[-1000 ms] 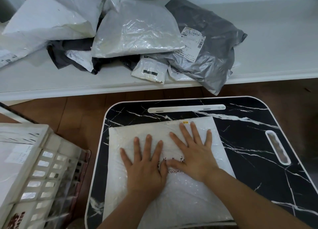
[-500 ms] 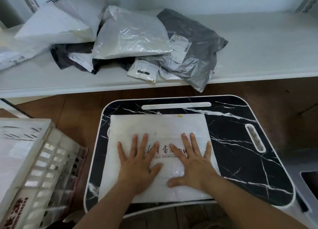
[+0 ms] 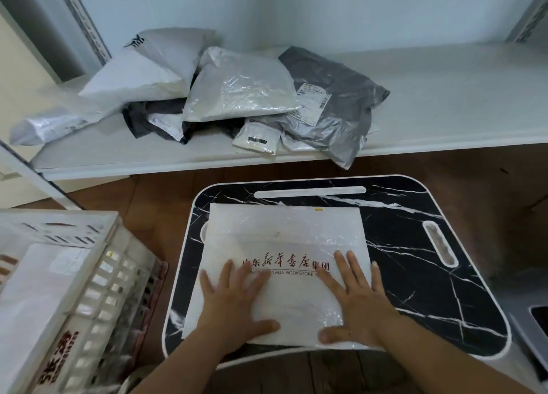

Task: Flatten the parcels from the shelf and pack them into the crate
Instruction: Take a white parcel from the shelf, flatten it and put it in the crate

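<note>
A white plastic parcel (image 3: 284,236) with red bookstore lettering lies flat on the black marble-pattern lap table (image 3: 415,263). My left hand (image 3: 234,307) presses its near left part with straight, spread fingers. My right hand (image 3: 355,298) presses the near right part the same way, thumb at the parcel's front edge. A pile of parcels rests on the white shelf (image 3: 444,103): a white one (image 3: 139,76), a silvery clear one (image 3: 240,88) and a grey one (image 3: 341,112). The white slatted crate (image 3: 98,290) stands at the left with a white parcel (image 3: 38,281) inside.
Brown wooden floor shows between the shelf and the table. A grey bin edge (image 3: 533,319) sits at the right. A small white packet (image 3: 258,138) lies at the shelf's front edge. A metal shelf post (image 3: 80,23) rises at the back left.
Both hands have slid apart and toward me over the parcel, uncovering the red lettering. The parcel lies flatter, and the view has tilted up.
</note>
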`<state>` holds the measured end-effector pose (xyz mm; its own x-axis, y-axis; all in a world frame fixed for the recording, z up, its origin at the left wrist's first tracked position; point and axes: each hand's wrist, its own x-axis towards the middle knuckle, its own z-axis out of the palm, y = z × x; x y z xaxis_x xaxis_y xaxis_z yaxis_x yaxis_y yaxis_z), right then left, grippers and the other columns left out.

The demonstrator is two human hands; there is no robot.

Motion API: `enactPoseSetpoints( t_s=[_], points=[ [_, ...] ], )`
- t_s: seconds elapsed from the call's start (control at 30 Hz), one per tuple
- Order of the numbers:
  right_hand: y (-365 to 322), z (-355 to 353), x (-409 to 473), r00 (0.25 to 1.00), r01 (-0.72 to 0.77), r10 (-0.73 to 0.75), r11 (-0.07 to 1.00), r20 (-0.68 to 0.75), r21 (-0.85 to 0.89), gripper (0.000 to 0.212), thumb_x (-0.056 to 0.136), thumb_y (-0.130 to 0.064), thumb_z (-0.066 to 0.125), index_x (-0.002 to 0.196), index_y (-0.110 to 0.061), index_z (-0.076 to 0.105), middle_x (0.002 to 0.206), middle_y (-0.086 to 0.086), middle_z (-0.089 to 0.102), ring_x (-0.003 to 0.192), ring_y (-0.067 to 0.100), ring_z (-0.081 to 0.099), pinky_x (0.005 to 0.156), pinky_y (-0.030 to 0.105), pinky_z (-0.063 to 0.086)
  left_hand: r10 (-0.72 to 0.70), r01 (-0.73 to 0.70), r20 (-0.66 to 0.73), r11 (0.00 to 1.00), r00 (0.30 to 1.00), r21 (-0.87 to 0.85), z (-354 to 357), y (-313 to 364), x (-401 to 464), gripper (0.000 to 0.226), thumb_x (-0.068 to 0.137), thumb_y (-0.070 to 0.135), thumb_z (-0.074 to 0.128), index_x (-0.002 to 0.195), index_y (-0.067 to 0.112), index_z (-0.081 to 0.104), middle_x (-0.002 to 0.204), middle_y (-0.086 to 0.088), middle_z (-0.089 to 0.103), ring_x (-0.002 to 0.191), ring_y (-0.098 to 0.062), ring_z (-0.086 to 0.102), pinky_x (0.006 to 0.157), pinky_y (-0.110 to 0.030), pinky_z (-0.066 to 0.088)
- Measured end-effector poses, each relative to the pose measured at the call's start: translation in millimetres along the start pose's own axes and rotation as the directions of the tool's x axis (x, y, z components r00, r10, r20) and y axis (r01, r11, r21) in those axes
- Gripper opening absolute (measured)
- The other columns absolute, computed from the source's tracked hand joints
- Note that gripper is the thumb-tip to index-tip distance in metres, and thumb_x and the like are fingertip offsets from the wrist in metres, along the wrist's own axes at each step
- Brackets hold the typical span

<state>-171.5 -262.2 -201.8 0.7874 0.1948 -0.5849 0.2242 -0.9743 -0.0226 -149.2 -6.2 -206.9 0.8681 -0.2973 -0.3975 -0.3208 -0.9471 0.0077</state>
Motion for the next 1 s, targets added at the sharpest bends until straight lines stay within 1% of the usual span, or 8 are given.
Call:
enactPoseSetpoints(
  t_s=[0.07,0.13,0.2,0.3,0.53,0.8,0.9,1.0],
  points=[
    [-8.8,-14.6,4.7,1.0,-0.02,0.019,0.998,-0.011,-0.064,0.132,0.061,-0.089,0.051,0.142,-0.03,-0.036,0.154,0.02,-0.031,0.14,0.043,-0.029,0.114,0.058,-0.014,0.002,0.001,-0.186,1.0,0.983,0.016,-20.9,-1.8,15.2,0.085,0.072,0.085,0.026,0.143,0.039,0.024,0.139,0.001,0.039,0.13,-0.024,0.033,0.117,-0.046,0.012],
    [-18.4,-31.7,10.5,0.999,-0.039,0.04,0.99,0.0,-0.135,0.142,0.056,-0.083,0.064,0.149,-0.021,-0.025,0.156,0.024,-0.011,0.142,0.047,-0.003,0.118,0.052,-0.001,0.001,-0.006,-0.194,1.0,0.981,-0.023,-37.2,-7.4,32.8,0.089,0.074,0.079,0.047,0.144,0.031,0.023,0.132,0.0,0.039,0.124,-0.021,0.036,0.111,-0.037,0.026],
    [-25.6,-39.4,18.8,0.998,-0.049,0.056,0.987,0.042,-0.153,0.15,0.053,-0.076,0.073,0.146,-0.018,-0.03,0.152,0.025,-0.029,0.141,0.05,-0.008,0.117,0.054,0.005,-0.031,0.03,-0.116,0.999,0.993,-0.011,-39.9,-16.7,50.5,0.117,0.062,0.082,0.059,0.15,0.031,0.0,0.149,-0.01,0.017,0.142,-0.033,0.013,0.117,-0.048,0.012],
    [-21.3,-34.2,29.2,0.993,-0.005,0.013,0.998,0.117,-0.07,0.157,0.051,-0.072,0.078,0.13,-0.021,-0.048,0.134,0.018,-0.057,0.123,0.045,-0.049,0.11,0.066,-0.016,-0.049,0.048,0.049,0.999,0.998,0.023,-32.9,-29.8,72.0,0.14,0.049,0.087,0.062,0.143,0.037,-0.03,0.152,-0.01,-0.034,0.137,-0.041,-0.034,0.112,-0.064,-0.012],
    [-11.7,-32.1,41.8,0.977,0.023,-0.035,0.998,0.212,0.059,0.16,0.047,-0.07,0.081,0.12,-0.027,-0.055,0.118,0.008,-0.069,0.111,0.036,-0.061,0.099,0.069,-0.028,-0.045,0.062,0.219,0.996,0.975,-0.071,-21.9,-43.8,99.7,0.15,0.035,0.089,0.065,0.123,0.046,-0.05,0.134,-0.003,-0.059,0.124,-0.035,-0.051,0.103,-0.07,-0.019],
    [-11.7,-36.5,37.4,0.981,0.01,-0.02,0.998,0.195,0.054,0.156,0.05,-0.067,0.082,0.121,-0.029,-0.052,0.119,0.007,-0.068,0.111,0.033,-0.06,0.099,0.07,-0.027,-0.16,0.186,0.16,0.969,0.974,-0.161,-21.4,-41.2,76.2,0.14,0.028,0.099,0.038,0.125,0.043,-0.046,0.139,-0.002,-0.052,0.133,-0.033,-0.042,0.107,-0.068,-0.013],
    [-9.9,-30.0,35.7,0.991,-0.018,0.005,0.995,0.132,0.096,0.157,0.046,-0.069,0.082,0.127,-0.035,-0.048,0.122,0.003,-0.067,0.114,0.031,-0.06,0.098,0.073,-0.023,-0.356,0.377,0.126,0.896,0.926,-0.237,-3.3,-36.9,47.1,0.129,0.051,0.098,0.031,0.138,0.032,-0.039,0.149,-0.01,-0.04,0.141,-0.034,-0.029,0.112,-0.06,-0.01],
    [-15.4,-22.0,20.5,0.996,-0.081,0.076,0.983,0.036,0.166,0.151,0.046,-0.072,0.079,0.139,-0.042,-0.036,0.134,0.006,-0.059,0.123,0.033,-0.054,0.101,0.075,-0.017,-0.422,0.406,0.042,0.833,0.906,-0.376,-4.8,-29.4,17.8,0.107,0.079,0.077,0.043,0.151,0.022,-0.014,0.16,-0.015,-0.011,0.147,-0.031,-0.008,0.119,-0.051,0.003]
  ],
)
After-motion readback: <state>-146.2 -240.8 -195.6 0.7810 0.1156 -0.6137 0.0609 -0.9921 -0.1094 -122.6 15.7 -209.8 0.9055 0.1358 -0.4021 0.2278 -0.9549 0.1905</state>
